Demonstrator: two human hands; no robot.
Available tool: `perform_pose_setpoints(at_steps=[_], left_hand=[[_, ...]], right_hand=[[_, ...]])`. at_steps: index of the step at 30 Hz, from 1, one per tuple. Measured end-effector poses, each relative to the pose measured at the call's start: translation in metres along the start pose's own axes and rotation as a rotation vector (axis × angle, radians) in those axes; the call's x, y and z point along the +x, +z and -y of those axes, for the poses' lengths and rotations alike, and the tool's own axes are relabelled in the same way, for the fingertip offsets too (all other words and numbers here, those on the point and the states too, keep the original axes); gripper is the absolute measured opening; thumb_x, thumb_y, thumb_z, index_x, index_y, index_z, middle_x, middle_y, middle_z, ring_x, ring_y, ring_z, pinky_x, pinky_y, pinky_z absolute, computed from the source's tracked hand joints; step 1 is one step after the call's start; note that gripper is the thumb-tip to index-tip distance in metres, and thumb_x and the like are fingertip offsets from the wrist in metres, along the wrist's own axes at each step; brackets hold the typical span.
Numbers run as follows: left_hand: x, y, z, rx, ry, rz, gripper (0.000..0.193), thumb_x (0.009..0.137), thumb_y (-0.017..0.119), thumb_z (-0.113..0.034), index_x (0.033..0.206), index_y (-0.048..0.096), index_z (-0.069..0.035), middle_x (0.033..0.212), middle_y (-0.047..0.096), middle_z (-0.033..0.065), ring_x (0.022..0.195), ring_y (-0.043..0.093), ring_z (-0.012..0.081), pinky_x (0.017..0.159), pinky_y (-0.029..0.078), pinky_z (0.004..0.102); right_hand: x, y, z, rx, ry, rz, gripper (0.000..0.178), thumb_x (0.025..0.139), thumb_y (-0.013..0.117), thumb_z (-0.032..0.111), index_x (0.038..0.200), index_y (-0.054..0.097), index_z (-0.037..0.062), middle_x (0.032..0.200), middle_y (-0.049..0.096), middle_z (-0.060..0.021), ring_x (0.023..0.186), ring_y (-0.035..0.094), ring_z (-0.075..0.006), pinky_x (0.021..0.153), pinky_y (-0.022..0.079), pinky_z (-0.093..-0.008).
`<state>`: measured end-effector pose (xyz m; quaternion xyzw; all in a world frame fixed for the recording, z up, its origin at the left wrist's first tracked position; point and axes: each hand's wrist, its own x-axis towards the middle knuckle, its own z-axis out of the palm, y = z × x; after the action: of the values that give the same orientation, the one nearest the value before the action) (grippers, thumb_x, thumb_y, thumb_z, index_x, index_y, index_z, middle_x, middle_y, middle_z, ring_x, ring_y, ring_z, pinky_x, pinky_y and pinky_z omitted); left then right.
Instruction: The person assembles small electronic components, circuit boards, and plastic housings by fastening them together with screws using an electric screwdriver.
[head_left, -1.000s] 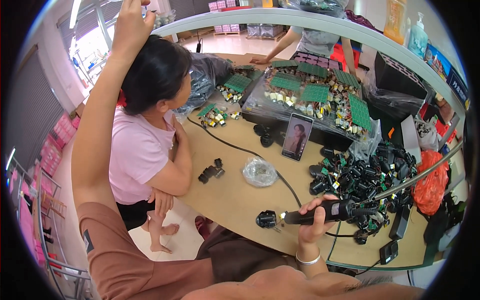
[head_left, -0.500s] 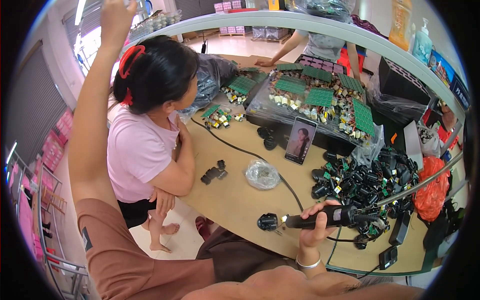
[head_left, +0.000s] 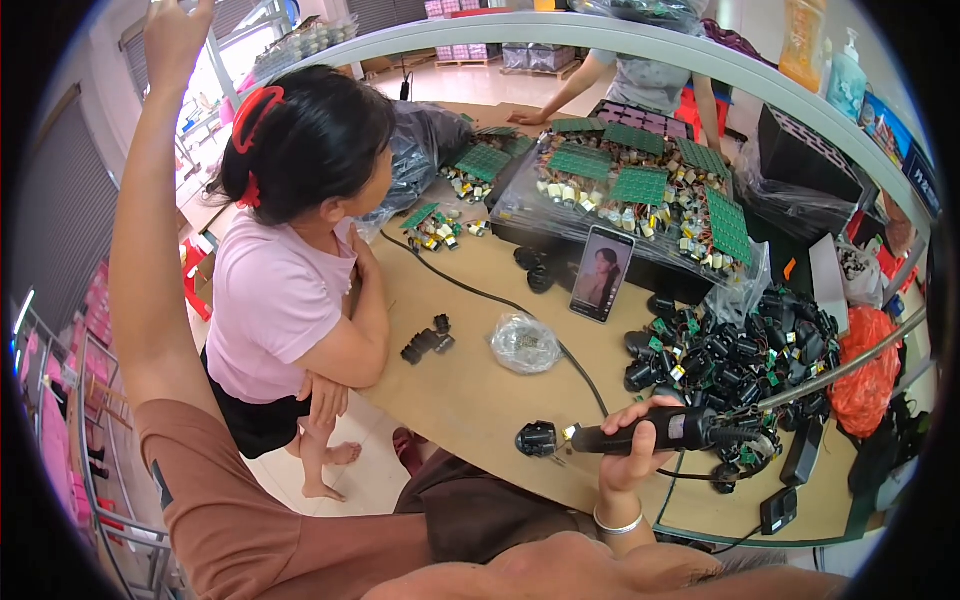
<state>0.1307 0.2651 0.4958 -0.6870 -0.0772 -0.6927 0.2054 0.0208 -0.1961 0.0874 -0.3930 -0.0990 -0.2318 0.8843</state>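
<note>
My right hand (head_left: 632, 455), a bracelet at its wrist, is wrapped round a black electric screwdriver (head_left: 690, 430). The tool lies level above the tabletop. Its tip points left at a small black round housing (head_left: 537, 440) and is just short of it. A few tiny metal bits, too small to name, lie beside the tip. My left arm is stretched up along the left side. My left hand (head_left: 176, 45) is at the upper edge, with its visible fingers apart and the tips cut off. Nothing shows in it.
A person in pink (head_left: 285, 270) leans at the table's left. Another stands across it. A propped phone (head_left: 602, 275), a clear plastic bag (head_left: 525, 345), a heap of black housings (head_left: 740, 350) and green circuit boards (head_left: 640, 186) are on the table. A metal bar (head_left: 520, 32) arches above.
My raised left hand and arm have moved to the left. My right hand and the screwdriver have stayed almost where they were, beside the black housing.
</note>
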Motion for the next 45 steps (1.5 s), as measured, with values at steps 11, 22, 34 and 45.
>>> perform_pose_setpoints(at_steps=[11, 22, 34, 45], left_hand=[[-0.009, 0.032, 0.03, 0.046, 0.114, -0.08, 0.035, 0.077, 0.061, -0.029, 0.1, 0.063, -0.003, 0.097, 0.058, 0.0179, 0.095, 0.055, 0.0304, 0.085, 0.043, 0.0374], [-0.024, 0.008, 0.017, -0.065, 0.098, -0.134, 0.026, 0.078, 0.055, -0.015, 0.1, 0.063, -0.003, 0.1, 0.058, 0.0167, 0.085, 0.06, 0.0274, 0.077, 0.048, 0.0355], [-0.095, 0.039, 0.092, -0.483, -0.669, 0.221, 0.044, 0.072, 0.065, -0.018, 0.107, 0.049, 0.003, 0.093, 0.065, 0.0176, 0.078, 0.064, 0.0227, 0.073, 0.049, 0.0312], [-0.118, 0.029, 0.09, -0.763, -0.839, 0.329, 0.053, 0.071, 0.069, -0.009, 0.116, 0.045, 0.003, 0.084, 0.064, 0.0113, 0.066, 0.057, 0.0132, 0.055, 0.046, 0.0253]], right_hand=[[-0.003, -0.004, -0.006, -0.002, -0.068, 0.011, 0.039, 0.082, 0.058, 0.017, 0.115, 0.041, 0.0056, 0.079, 0.048, -0.0058, 0.064, 0.048, -0.0129, 0.054, 0.046, -0.0251], [-0.002, -0.006, -0.002, -0.047, -0.052, 0.05, 0.038, 0.083, 0.058, 0.02, 0.113, 0.04, 0.0034, 0.075, 0.048, -0.006, 0.061, 0.047, -0.0122, 0.052, 0.044, -0.0239], [0.001, 0.001, -0.009, -0.073, -0.074, 0.077, 0.038, 0.083, 0.055, 0.018, 0.114, 0.04, 0.0014, 0.075, 0.048, -0.0061, 0.06, 0.046, -0.0127, 0.051, 0.044, -0.0248], [-0.001, -0.011, -0.009, -0.105, -0.094, 0.061, 0.035, 0.086, 0.053, 0.02, 0.114, 0.041, 0.0031, 0.075, 0.047, -0.0061, 0.058, 0.046, -0.0127, 0.052, 0.042, -0.0238]])
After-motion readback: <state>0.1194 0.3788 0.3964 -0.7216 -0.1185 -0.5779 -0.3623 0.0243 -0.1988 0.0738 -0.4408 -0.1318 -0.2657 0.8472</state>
